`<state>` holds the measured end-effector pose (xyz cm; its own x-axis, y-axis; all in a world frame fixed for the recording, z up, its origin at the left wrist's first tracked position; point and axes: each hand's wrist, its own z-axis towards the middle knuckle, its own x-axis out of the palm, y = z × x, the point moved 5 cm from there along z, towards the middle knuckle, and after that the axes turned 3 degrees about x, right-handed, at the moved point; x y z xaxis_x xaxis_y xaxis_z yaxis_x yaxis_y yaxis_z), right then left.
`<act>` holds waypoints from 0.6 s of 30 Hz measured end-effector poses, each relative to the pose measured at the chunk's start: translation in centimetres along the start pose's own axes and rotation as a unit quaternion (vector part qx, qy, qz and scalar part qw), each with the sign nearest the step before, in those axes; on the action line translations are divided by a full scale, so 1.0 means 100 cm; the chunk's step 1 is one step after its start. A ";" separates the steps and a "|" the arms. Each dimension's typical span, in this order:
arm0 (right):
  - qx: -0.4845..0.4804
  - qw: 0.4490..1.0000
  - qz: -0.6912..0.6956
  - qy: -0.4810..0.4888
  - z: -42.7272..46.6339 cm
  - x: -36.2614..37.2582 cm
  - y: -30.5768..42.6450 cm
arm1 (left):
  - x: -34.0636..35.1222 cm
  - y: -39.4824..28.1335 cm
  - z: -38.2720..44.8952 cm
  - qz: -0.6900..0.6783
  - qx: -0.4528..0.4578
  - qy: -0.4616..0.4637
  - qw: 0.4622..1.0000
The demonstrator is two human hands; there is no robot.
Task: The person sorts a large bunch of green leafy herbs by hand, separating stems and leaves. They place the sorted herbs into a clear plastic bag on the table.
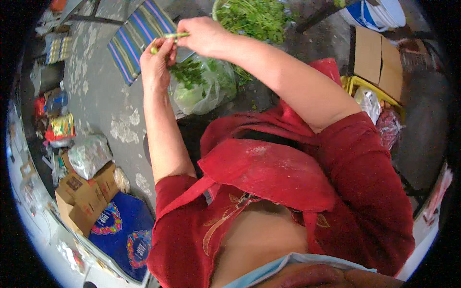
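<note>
My left hand (156, 59) grips green vegetable stems, with a pale end showing beside the thumb. A thin green stem (175, 35) spans from it to my right hand (203, 36), whose fingers pinch its other end. Just below the hands sits a clear plastic bag (216, 91) with leafy greens (189, 72) in and over its mouth. Whether those leaves join the held stems cannot be made out. Beyond my right hand stands a round basket (216, 10) heaped with leafy green herbs (252, 21).
A folding stool with a striped fabric seat (138, 39) stands behind my left hand. To the right are a cardboard box (376, 61), a yellow crate (349, 86) and a white-and-blue bucket (381, 16). Cardboard (83, 194) and a stuffed plastic bag (90, 156) lie at the left.
</note>
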<state>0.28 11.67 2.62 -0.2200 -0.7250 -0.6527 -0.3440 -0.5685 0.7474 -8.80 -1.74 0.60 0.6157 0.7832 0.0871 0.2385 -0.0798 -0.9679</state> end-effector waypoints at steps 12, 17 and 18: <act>-0.017 0.998 -0.050 -0.018 -0.009 -0.006 0.019 | 0.012 0.010 0.000 -0.154 0.015 0.061 0.986; -0.085 0.993 0.069 -0.035 0.010 0.009 -0.005 | 0.020 -0.010 -0.006 -0.182 0.051 0.115 0.975; -0.054 0.998 0.002 -0.029 0.011 0.009 -0.010 | 0.020 -0.020 -0.012 -0.214 0.064 0.141 0.964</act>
<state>-0.57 11.99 1.17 -0.2751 -0.7047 -0.6540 -0.2432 -0.6071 0.7565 -7.10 -0.77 3.03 0.6658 0.5265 0.5286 0.4324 0.3051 -0.8485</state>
